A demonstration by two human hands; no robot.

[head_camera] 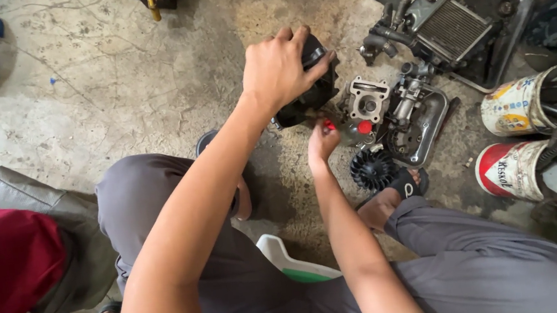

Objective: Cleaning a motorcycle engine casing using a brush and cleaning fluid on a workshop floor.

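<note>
On the concrete floor [108, 92], near the picture's centre, the left hand [278, 68] clamped down over a black engine part [313, 92]. Just at five o'clock of it, the right hand [321, 140] pinched a red-handled tool [328, 125]. At three o'clock lay a grey casing [422, 117]; a black fan [372, 168] sat at five.

Looked like a small engine repair workshop: stained concrete floor [106, 78], a radiator [454, 29] upper right, engine parts in a metal tray [430, 124] mid-frame, old paint cans [520, 105] of tools at right.
</note>
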